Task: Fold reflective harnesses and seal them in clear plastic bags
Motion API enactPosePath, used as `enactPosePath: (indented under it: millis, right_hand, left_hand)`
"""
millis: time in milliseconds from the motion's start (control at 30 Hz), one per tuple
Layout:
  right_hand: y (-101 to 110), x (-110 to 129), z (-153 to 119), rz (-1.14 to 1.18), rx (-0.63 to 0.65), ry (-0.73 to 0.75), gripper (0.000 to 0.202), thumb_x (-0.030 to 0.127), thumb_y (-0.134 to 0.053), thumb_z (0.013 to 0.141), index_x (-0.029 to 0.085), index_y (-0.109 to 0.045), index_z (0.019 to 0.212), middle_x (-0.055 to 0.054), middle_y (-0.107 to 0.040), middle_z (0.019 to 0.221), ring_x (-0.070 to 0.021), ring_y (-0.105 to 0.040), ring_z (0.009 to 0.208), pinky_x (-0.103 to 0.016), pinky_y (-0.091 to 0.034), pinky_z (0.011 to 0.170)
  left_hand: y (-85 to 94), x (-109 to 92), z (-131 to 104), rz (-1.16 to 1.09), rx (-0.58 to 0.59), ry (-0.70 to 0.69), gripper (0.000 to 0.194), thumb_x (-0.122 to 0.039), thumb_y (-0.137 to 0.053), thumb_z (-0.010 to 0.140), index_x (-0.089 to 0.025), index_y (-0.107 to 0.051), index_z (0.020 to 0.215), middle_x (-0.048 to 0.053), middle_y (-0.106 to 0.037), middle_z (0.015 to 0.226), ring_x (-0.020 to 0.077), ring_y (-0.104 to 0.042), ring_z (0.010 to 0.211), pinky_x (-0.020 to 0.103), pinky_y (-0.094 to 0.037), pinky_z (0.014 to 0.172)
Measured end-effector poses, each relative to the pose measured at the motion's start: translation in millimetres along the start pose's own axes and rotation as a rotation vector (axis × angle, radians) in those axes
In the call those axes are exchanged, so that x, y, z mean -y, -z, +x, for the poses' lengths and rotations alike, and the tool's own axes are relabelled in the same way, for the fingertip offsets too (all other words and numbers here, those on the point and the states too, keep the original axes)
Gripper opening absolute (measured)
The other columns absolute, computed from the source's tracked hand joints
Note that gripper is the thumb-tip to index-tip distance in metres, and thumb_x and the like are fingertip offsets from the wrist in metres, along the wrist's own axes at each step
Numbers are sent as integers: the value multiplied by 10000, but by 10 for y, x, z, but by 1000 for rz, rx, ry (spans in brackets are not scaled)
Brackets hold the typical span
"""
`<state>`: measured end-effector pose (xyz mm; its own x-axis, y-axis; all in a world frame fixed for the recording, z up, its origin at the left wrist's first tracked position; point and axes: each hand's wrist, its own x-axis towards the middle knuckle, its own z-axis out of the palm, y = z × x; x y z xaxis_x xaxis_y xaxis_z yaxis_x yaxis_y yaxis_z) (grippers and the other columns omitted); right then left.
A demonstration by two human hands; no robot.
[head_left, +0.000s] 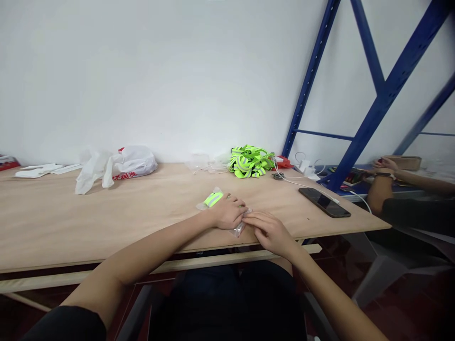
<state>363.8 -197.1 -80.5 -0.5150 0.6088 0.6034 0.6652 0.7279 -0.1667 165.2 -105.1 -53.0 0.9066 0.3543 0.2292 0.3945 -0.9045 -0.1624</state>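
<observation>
Under left fingers (239, 210), clear bag (239, 230), green strap (213, 199) inside (partly hidden)

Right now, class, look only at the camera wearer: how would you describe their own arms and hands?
The left hand and right hand are bare, with no gloves, watch or bracelet showing. A short black sleeve, without visible markings, covers the upper left arm; no sleeve shows on the right arm.
</observation>
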Motion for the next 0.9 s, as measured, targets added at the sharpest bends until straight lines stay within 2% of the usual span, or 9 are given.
enactPosePath:
  millis: [167,333,533,667,800,900]
  right_hand:
    - [25,-19,-11,-20,51,-18,500,40,-449,798,248,-731,1155,-62,-745,1148,-234,-673,1099,-425,-548,956]
    - [8,-19,-7,-40,35,-15,448,46,-447,807,242,-757,1065,-72,-746,1115,-237,-684,1048,-418,-564,910]
    - [-6,-28,-33,-80,-19,-45,381,44,-460,814,231,-755,965,-66,-749,1021,-215,-696,926,-363,-569,822]
    - [17,-54,-56,-84,-36,-81,356,54,-454,824,237,-745,913,-57,-748,982,-213,-690,905,-351,-562,803]
    - [45,-87,-71,-112,-42,-166,323,72,-448,832,230,-714,925,-61,-722,939,-226,-673,887,-356,-554,789]
    - [45,-112,-70,-105,-29,-230,384,79,-446,825,227,-681,1089,-85,-688,1110,-244,-656,1016,-384,-553,875]
  left_hand:
    - [-19,-10,-6,-10,-31,18,334,-303,-416,981,-205,-612,1234,94,-665,1233,286,-576,1101,472,-330,991]
    - [-29,1,-22,-49,-70,31,339,-351,-389,1014,-213,-596,1244,84,-639,1288,265,-562,1125,452,-301,1033]
    - [-33,22,-21,-125,-114,-53,358,-441,-389,1030,-209,-636,1147,74,-670,1228,224,-583,1122,383,-331,1026]
    - [16,17,-42,-169,-102,-102,348,-474,-442,1005,-219,-665,1084,61,-706,1176,226,-602,1112,393,-321,1044]
    - [46,14,-69,-185,-76,-86,420,-542,-491,964,-214,-614,1196,98,-696,1211,268,-587,1178,470,-240,1134]
    - [32,16,-74,-208,-62,-55,596,-608,-472,951,-178,-486,1363,146,-662,1278,297,-565,1232,503,-188,1167]
